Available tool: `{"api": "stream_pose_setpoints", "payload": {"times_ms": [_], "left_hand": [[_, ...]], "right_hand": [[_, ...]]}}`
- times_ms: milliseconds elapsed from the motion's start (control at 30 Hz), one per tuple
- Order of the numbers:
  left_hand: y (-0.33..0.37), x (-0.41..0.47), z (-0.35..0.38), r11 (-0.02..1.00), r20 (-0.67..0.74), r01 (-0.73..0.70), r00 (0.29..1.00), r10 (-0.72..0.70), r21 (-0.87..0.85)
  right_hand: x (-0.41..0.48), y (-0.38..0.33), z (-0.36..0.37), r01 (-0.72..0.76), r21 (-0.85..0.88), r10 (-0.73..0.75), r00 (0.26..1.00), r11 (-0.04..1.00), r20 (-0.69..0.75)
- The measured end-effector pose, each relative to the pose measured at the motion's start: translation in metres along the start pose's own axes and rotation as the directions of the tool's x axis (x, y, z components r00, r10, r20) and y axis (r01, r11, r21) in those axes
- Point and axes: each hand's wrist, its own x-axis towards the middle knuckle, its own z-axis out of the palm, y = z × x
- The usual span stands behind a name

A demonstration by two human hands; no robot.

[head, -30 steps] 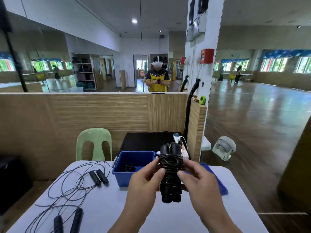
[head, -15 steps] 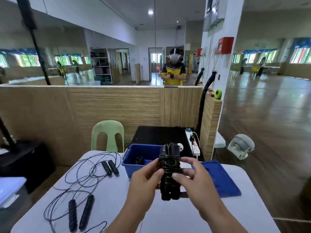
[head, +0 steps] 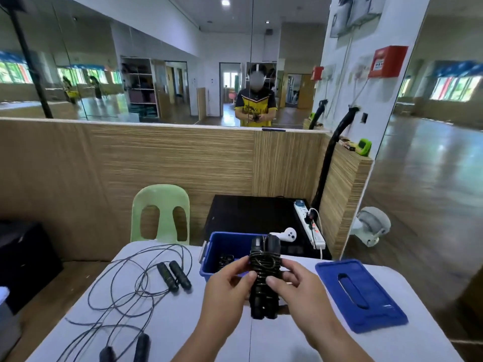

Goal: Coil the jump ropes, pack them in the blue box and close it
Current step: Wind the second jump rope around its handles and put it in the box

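Fingers (head: 241,267) of the left hand (head: 224,291) and of the right hand (head: 303,291) are curled round the coiled jump rope (head: 264,280), which is held between them above the table (head: 170,322). The two black handles are set side by side and the cord is wound round their middle; the thumbs are pressed on the windings from the near side. The long axis of the bundle is held almost upright.

The blue box (head: 222,246) is seen directly behind the bundle and a little to the left, open, with another dark coil (head: 226,258) already laid inside. It is judged that the left hand is nearer to the opening, so the bundle is probably to be carried forward and to the left and laid down flat, since upright it may stand above the rim. The blue lid (head: 360,293) is lying flat on the table at the right, well apart from the box, nearer to the right hand. Two more ropes (head: 125,286) are lying uncoiled at the left.
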Motion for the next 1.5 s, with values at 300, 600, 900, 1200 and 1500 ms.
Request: {"api": "stream_pose_setpoints", "payload": {"times_ms": [300,600,900,1200,1500], "left_hand": [[-0.069,0.101,-0.074,0.991,-0.003,0.033,0.999,-0.033,0.130],[-0.121,0.177,-0.121,0.911,-0.182,0.141,0.980,-0.074,0.387],[-0.170,0.218,-0.107,0.791,-0.128,0.320,0.946,-0.298,0.522],[-0.190,0.215,-0.083,0.820,-0.235,0.373,0.926,-0.296,0.435],[-0.192,0.199,-0.083,0.828,-0.261,0.348,0.932,-0.253,0.441]], "right_hand": [[0.083,0.041,0.067,-0.095,0.001,0.095,0.988,0.995,-0.125],[0.128,0.070,0.071,-0.205,0.060,0.211,0.966,0.977,-0.148],[0.166,0.093,0.062,-0.288,0.070,0.294,0.951,0.955,-0.092],[0.208,0.115,0.061,-0.332,0.033,0.333,0.941,0.943,-0.059],[0.246,0.135,0.076,-0.432,-0.122,0.420,0.901,0.894,-0.109]]}}
